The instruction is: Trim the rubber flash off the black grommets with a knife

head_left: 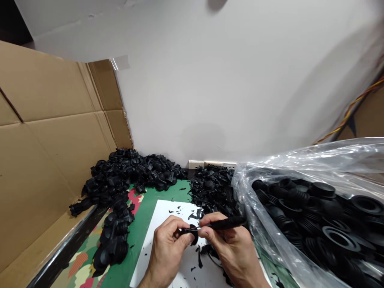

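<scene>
My left hand point(169, 248) pinches a small black rubber part point(194, 235) with a round flared rim, just above a white sheet point(156, 224). Between the thumb and fingers of my right hand point(231, 248) is a slim tool with a black handle point(228, 223). Its thin metal tip point(195, 229) meets the rubber part near my left thumb; the exact contact is hard to make out. Black rubber scraps point(199, 258) are scattered on the sheet below both hands.
Ribbed black rubber parts fill a clear plastic bag point(249, 200) at right. A pile of black parts point(135, 170) lies at back left, trailing forward point(112, 240). Black trimmings point(211, 186) are heaped by the bag. Cardboard point(60, 120) walls the left; power sockets point(196, 164) sit behind.
</scene>
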A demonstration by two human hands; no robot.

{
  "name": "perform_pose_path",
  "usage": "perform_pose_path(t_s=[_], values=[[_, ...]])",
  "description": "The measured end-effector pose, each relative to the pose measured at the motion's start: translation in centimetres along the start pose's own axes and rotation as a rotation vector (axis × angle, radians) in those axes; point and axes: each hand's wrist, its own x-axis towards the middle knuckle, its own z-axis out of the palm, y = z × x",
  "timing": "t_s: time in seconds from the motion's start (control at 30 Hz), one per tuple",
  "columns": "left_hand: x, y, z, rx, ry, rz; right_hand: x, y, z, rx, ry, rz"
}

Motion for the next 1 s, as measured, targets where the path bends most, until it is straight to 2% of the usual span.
perform_pose_path(t_s=[0.2, 0.3, 0.37, 0.43, 0.5, 0.7, 0.9, 0.93, 1.0], values=[[-0.1, -0.2, 0.2, -0.042, -0.024, -0.020, -0.5, -0.2, 0.5, -0.131, -0.038, -0.317], [-0.1, 0.0, 0.4, -0.102, -0.040, -0.025, -0.1, 0.1, -0.1, -0.275, 0.043, -0.432], [-0.2, 0.0, 0.4, -0.113, -0.018, -0.023, 0.5, 0.5, -0.8, -0.326, 0.168, -0.397], [-0.1, 0.0, 0.4, -0.111, 0.012, -0.022, 0.9, 0.9, -1.4, -0.318, 0.276, -0.303], [0.0, -0.1, 0.4, -0.122, 0.028, -0.030, 1.0, 1.2, -1.6, -0.278, 0.312, -0.199], [0.4, 0.0, 0.4, -0.114, 0.066, -0.035, 1.0, 1.1, -0.9, -0.086, 0.240, 0.049], [1.0, -0.2, 0.1, -0.171, 0.128, -0.007, 1.2, 0.0, -0.2, 0.013, 0.226, 0.128], [1.2, -0.3, 0.0, -0.203, 0.131, -0.054, 1.4, -0.2, 0.1, 0.038, 0.233, 0.147], [2.0, -0.4, -0.2, -0.295, 0.229, -0.151, 1.7, -0.3, 0.7, 0.137, 0.204, 0.175]])
